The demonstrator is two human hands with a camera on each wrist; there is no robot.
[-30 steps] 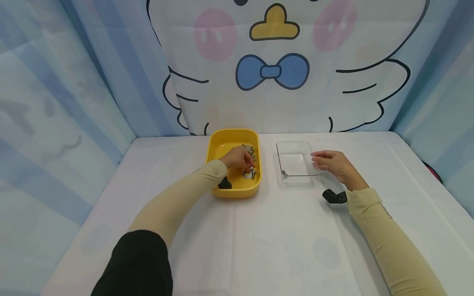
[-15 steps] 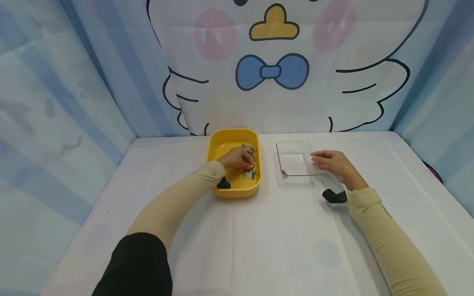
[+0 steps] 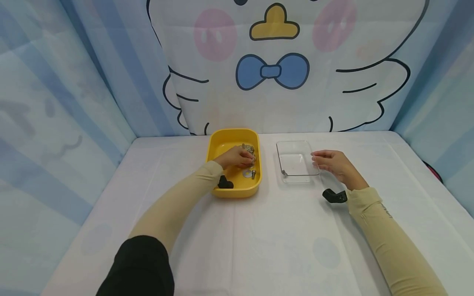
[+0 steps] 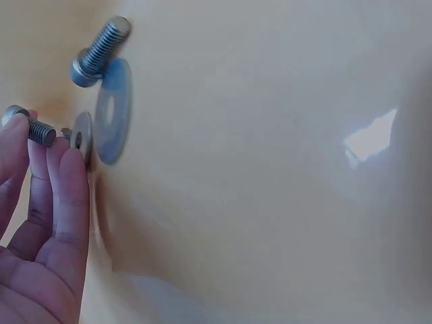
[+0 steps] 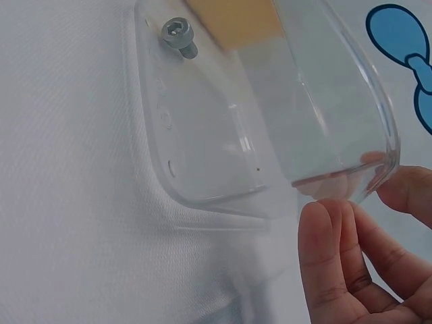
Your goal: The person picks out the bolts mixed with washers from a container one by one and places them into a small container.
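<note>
Inside the yellow tray point(image 3: 240, 193), my left hand point(image 3: 237, 157) reaches down among loose metal hardware. Its thumb and a finger pinch a socket head bolt point(image 4: 40, 131) in the left wrist view, with a small washer point(image 4: 82, 138) at the fingertips. Just beyond lie a larger flat washer point(image 4: 113, 111) and another bolt point(image 4: 101, 50). My right hand point(image 3: 335, 164) grips the right side wall of a clear plastic box point(image 3: 296, 175), thumb on one side and fingers on the other. A single socket head bolt point(image 5: 179, 35) lies in that box, at its near left corner in the head view.
More bolts and washers point(image 3: 249, 149) lie along the tray's right side, partly behind the left hand. Both containers stand on a white cloth point(image 3: 274, 238), a gap between them. A printed curtain point(image 3: 270, 111) rises directly behind; blue curtains flank both sides.
My left hand has shifted slightly away from me and to the left within the tray, uncovering more of the near bolt and washer. The right hand and clear box have stayed in place.
</note>
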